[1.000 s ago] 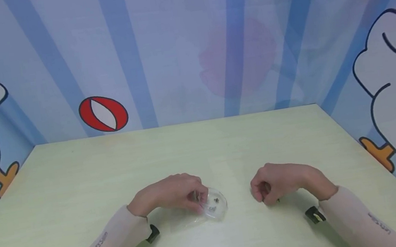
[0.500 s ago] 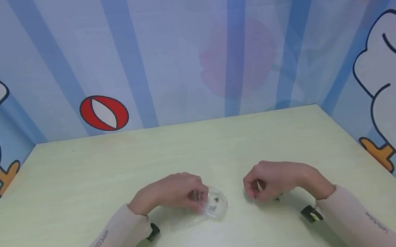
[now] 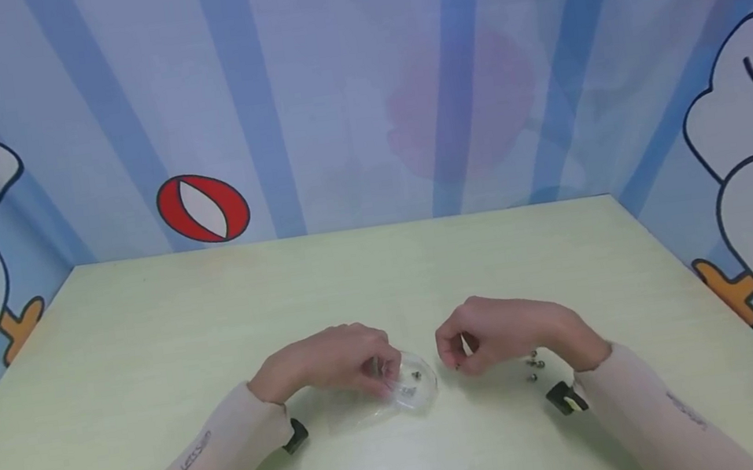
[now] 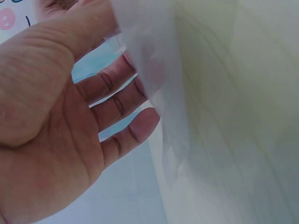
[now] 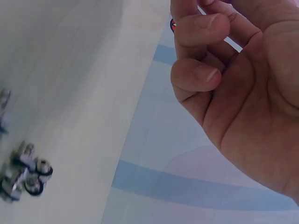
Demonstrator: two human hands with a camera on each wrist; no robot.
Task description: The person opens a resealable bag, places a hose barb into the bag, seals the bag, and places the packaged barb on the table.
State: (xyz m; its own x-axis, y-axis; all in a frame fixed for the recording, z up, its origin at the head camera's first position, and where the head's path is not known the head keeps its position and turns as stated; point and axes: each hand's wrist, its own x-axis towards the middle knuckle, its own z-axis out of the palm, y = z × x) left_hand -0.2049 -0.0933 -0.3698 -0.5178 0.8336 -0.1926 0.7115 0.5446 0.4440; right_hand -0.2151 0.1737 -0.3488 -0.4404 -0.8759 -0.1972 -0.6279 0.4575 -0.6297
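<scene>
My left hand pinches a clear plastic bag, whose film hangs in front of the fingers in the left wrist view. By its fingertips lies a clear round dish, overlapping the bag in the head view. A small dark metal piece shows inside the dish's outline. To the right, my right hand pinches a tiny dark piece that looks like a screw, low over the table beside the dish. Its thumb and index tips are out of frame in the right wrist view, where the other fingers curl.
Several small metal screws with dark rings lie on the pale table under the right wrist. Black wrist cameras hang below both sleeves. A striped blue backdrop stands behind the table.
My right hand has moved left toward the dish with the small piece, uncovering several screws on the table. My left hand keeps its hold, and the head view has shifted slightly.
</scene>
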